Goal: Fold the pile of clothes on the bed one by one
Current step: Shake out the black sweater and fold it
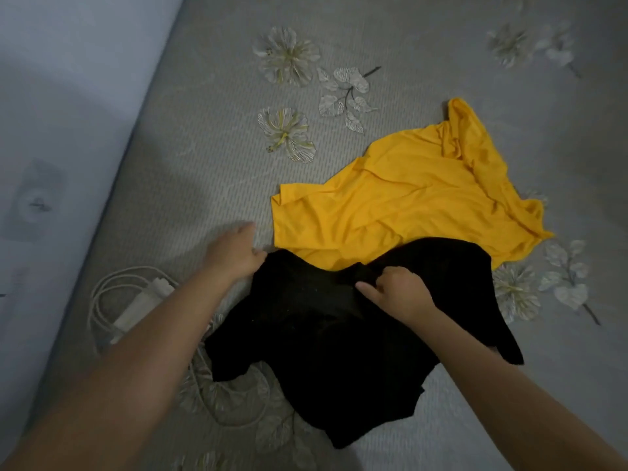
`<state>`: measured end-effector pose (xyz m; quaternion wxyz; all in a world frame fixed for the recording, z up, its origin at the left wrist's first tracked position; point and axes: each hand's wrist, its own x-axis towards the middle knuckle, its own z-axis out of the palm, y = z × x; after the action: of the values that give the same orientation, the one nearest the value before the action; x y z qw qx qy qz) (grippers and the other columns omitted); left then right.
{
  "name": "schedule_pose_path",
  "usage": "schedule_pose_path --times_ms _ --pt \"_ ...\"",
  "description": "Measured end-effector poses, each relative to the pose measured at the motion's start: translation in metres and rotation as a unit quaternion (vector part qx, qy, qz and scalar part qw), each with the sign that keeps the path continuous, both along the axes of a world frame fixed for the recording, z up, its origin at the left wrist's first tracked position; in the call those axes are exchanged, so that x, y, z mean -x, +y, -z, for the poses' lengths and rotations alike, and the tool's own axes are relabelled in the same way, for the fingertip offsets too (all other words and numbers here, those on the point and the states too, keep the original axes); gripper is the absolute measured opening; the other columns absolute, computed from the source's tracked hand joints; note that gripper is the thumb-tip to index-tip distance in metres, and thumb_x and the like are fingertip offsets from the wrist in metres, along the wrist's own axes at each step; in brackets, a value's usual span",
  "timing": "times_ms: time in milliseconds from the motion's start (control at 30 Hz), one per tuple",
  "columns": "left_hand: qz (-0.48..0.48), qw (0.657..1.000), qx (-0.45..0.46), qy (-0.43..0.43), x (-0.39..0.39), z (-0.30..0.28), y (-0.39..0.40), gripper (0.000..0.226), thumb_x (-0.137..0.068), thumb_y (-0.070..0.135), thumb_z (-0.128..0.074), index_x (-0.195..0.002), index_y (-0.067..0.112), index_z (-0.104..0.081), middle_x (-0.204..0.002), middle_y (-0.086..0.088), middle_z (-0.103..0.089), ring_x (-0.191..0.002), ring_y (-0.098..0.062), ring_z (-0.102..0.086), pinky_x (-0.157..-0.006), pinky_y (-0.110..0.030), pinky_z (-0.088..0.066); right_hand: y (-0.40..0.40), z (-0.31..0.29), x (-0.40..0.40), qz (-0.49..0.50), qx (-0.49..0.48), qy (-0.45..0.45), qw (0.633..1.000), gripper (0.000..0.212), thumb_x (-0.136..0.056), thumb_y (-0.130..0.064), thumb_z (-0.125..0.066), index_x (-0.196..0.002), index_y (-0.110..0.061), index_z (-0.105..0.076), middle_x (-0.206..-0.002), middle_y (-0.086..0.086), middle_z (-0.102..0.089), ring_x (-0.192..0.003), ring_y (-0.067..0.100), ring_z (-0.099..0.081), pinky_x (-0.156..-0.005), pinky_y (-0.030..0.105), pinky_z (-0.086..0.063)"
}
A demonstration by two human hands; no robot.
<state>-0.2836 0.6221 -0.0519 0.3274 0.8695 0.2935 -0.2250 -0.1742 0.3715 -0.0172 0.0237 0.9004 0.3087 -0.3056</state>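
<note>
Head view: the right hand pinches the top edge of a black garment spread on the bed; the left hand grips its corner just to the left. Beyond both hands, 1 yellow garment lies partly beneath it. A white cable coils left, partly hidden by the forearm.

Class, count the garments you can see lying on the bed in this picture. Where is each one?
2. A black garment lies nearest, with both hands at its far edge; a yellow garment lies beyond it, partly under the black one. More could be hidden beneath them.
</note>
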Motion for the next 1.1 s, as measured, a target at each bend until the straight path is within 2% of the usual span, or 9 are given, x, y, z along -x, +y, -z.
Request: schedule_pose_path --times_ms 67,133,200,300,567,733,900,1033,1100 --pt "0.025 0.996 0.089 0.005 -0.003 0.012 -0.012 0.044 -0.091 0.016 -0.05 -0.134 0.008 -0.041 -0.136 -0.014 -0.043 -0.124 -0.029 -0.041 -0.102 -0.036 -0.035 -0.006 0.005 0.008 -0.005 0.046 -0.053 0.998 0.054 -0.084 -0.057 -0.049 -0.052 -0.018 -0.032 -0.061 -0.005 -0.033 -0.069 0.015 -0.043 -0.059 0.027 -0.031" --pt "-0.004 0.994 0.105 -0.039 0.003 0.019 -0.024 0.027 -0.092 0.009 -0.047 -0.117 0.005 -0.056 -0.119 -0.01 -0.055 -0.115 -0.029 -0.049 -0.085 -0.023 -0.038 -0.008 0.01 0.012 0.015 0.023 -0.065 0.998 0.045 -0.083 -0.052 -0.055 -0.063 -0.018 -0.034 -0.07 -0.003 -0.046 -0.074 0.017 -0.05 -0.06 0.027 -0.031" --pt "-0.04 0.99 0.115 -0.076 0.007 0.022 -0.03 0.019 -0.094 0.006 -0.043 -0.103 0.001 -0.06 -0.102 -0.009 -0.057 -0.104 -0.029 -0.054 -0.067 -0.022 -0.031 -0.006 0.013 0.012 0.017 0.009 -0.068 0.998 0.028 -0.086 -0.041 -0.056 -0.095 -0.016 -0.046 -0.089 0.003 -0.059 -0.083 0.02 -0.056 -0.06 0.027 -0.033" --pt "-0.115 0.978 0.133 -0.111 0.01 0.012 -0.029 0.018 -0.096 0.009 -0.038 -0.1 0.002 -0.054 -0.099 -0.014 -0.056 -0.096 -0.027 -0.053 -0.071 -0.026 -0.034 -0.005 0.011 0.008 0.01 0.004 -0.028 1.0 0.039 -0.092 -0.03 -0.049 -0.129 -0.016 -0.047 -0.112 0.007 -0.059 -0.102 0.022 -0.055 -0.075 0.03 -0.04" --pt "-0.166 0.929 0.068 -0.324 -0.007 -0.101 -0.027 0.012 -0.095 0.005 -0.036 -0.094 0.015 -0.043 -0.077 0.01 -0.048 -0.07 -0.001 -0.045 -0.056 -0.004 -0.035 -0.014 -0.081 -0.027 0.355 -0.37 0.074 0.855 0.015 -0.087 -0.006 -0.055 -0.098 -0.01 -0.065 -0.09 0.002 -0.061 -0.086 0.02 -0.057 -0.07 0.021 -0.04" --pt "-0.161 0.882 -0.011 -0.442 -0.025 -0.221 -0.057 0.024 -0.096 0.009 -0.035 -0.108 0.028 -0.044 -0.069 0.004 -0.048 -0.061 -0.004 -0.044 -0.056 -0.003 -0.035 -0.029 -0.183 -0.057 0.204 -0.486 0.016 0.849 0.029 -0.09 0.006 -0.043 -0.114 -0.009 -0.048 -0.089 0.011 -0.057 -0.075 0.02 -0.052 -0.068 0.028 -0.041" --pt "-0.151 0.822 -0.133 -0.533 -0.024 -0.353 -0.099 0.029 -0.097 0.008 -0.033 -0.122 0.015 -0.047 -0.077 0.006 -0.048 -0.067 -0.005 -0.044 -0.061 -0.013 -0.03 -0.067 -0.294 -0.068 -0.04 -0.524 -0.144 0.838 0.041 -0.074 0.027 -0.044 -0.093 0.002 -0.07 -0.087 0.025 -0.055 -0.082 0.024 -0.049 -0.069 0.015 -0.031" --pt "-0.159 0.767 -0.271 -0.559 -0.017 -0.444 -0.136 0.03 -0.095 0.005 -0.034 -0.121 0.008 -0.049 -0.079 -0.003 -0.051 -0.073 -0.017 -0.045 -0.06 -0.021 -0.024 -0.104 -0.369 -0.066 -0.032 -0.582 -0.153 0.798 0.022 -0.079 0.009 -0.051 -0.086 0.004 -0.071 -0.075 -0.007 -0.042 -0.075 0.022 -0.046 -0.064 0.017 -0.027" --pt "-0.154 0.758 -0.331 -0.541 -0.012 -0.476 -0.161 0.033 -0.094 0.003 -0.034 -0.123 0.005 -0.049 -0.074 -0.01 -0.052 -0.075 -0.026 -0.048 -0.063 -0.027 -0.026 -0.117 -0.395 -0.057 -0.022 -0.625 -0.166 0.762 0.008 -0.08 0.0 -0.064 -0.083 0.003 -0.07 -0.074 -0.002 -0.041 -0.074 0.017 -0.044 -0.066 0.02 -0.028"
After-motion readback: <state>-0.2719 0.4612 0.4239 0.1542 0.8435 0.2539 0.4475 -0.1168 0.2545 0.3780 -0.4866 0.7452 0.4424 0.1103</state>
